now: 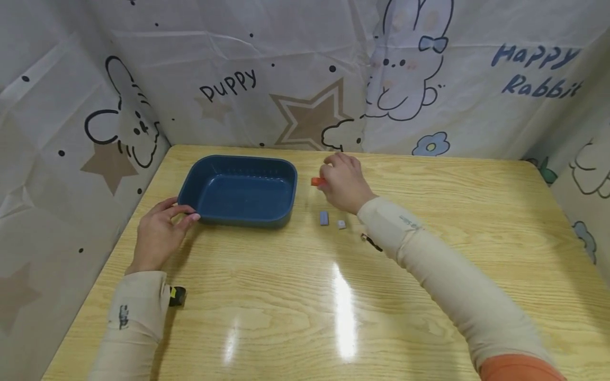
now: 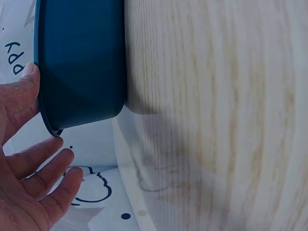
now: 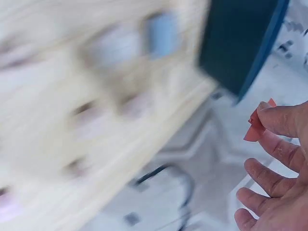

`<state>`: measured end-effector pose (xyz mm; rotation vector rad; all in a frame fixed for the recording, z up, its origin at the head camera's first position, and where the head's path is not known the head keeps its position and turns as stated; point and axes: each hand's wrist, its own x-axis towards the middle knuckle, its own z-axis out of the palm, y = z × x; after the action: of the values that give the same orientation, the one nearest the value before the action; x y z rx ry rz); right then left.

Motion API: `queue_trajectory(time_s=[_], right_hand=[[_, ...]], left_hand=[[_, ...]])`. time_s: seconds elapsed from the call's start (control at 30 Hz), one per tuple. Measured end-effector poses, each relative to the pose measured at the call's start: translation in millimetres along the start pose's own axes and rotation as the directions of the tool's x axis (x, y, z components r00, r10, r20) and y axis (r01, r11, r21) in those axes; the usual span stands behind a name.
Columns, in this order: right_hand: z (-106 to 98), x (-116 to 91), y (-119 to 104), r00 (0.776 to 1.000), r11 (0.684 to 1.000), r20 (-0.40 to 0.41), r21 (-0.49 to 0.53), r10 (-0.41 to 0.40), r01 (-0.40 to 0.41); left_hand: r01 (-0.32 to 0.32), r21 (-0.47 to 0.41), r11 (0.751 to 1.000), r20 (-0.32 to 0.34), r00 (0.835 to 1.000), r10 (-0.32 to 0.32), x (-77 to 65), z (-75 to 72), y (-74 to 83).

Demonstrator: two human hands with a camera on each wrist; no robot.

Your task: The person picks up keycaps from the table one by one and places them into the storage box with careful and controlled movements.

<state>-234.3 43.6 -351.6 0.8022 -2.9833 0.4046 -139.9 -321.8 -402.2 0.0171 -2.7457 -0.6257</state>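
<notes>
A dark blue rectangular basin (image 1: 238, 219) stands on the table at the back left. My left hand (image 1: 162, 230) holds its rim at the near left corner; in the left wrist view the thumb of the left hand (image 2: 29, 187) lies on the rim. To the right of the basin, my right hand (image 1: 344, 182) pinches a small orange piece (image 1: 317, 181) above the table. The right wrist view shows this orange piece (image 3: 256, 126) between thumb and forefinger, the other fingers spread. A small blue-purple block (image 1: 324, 218) and a small whitish piece (image 1: 341, 224) lie below the right hand.
Several more small pieces, blurred in the right wrist view, lie on the table, among them a pinkish piece (image 3: 90, 121). Printed cloth (image 1: 229, 47) hangs behind and at both sides of the wooden table (image 1: 267, 296).
</notes>
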Motion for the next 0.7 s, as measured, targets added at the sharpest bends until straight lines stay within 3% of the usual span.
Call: queue_trajectory(time_s=[0.17, 0.3, 0.53, 0.7], right_hand=[[0.6, 29.5, -47.9, 0.994, 0.993, -0.014, -0.048, -0.105, 0.104], [5.4, 41.9, -74.3, 0.989, 0.984, 0.008, -0.100, -0.149, 0.149], [13.2, 48.7, -93.2, 0.984, 0.974, 0.062, -0.148, -0.164, 0.172], [16.2, 48.0, -94.8, 0.986, 0.976, 0.097, -0.158, -0.138, 0.152]], left_hand=[[-0.021, 0.002, 1.000, -0.016, 1.000, 0.021, 0.6, -0.4, 0.8], [-0.023, 0.002, 1.000, -0.004, 1.000, 0.023, -0.2, -0.2, 1.3], [-0.020, 0.008, 1.000, -0.002, 1.000, 0.020, 0.3, 0.4, 0.7], [0.021, 0.012, 1.000, 0.023, 1.000, -0.021, 0.8, -1.4, 1.9]])
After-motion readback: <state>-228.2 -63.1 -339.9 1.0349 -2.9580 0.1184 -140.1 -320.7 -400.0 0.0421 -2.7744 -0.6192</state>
